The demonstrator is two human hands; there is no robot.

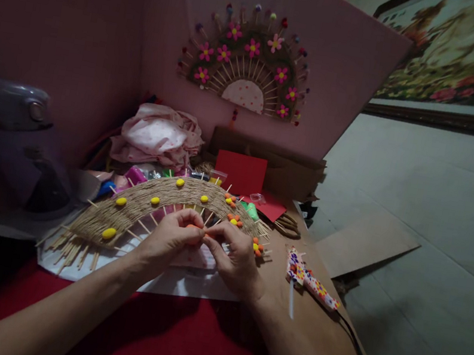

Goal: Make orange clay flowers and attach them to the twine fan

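Observation:
Both hands meet over the lower middle of a twine-wrapped arch (142, 201) with wooden sticks. My left hand (175, 237) is closed on a small orange piece (194, 235). Against it, my right hand (231, 252) pinches at the same piece, its fingertips close to the left ones. Fingers hide part of the piece. Yellow ovals dot the arch's left and middle, such as a yellow oval (109, 233) at its lower left. Orange flowers with yellow centres, one an orange flower (234, 220), sit on its right side.
A flower-patterned glue gun (312, 284) lies on cardboard (270, 304) at the right. Behind the arch are crumpled pink cloth (157, 134) and red sheets (240, 172). A finished fan-shaped piece (250, 64) hangs on the pink panel. A grey appliance (8, 106) stands left.

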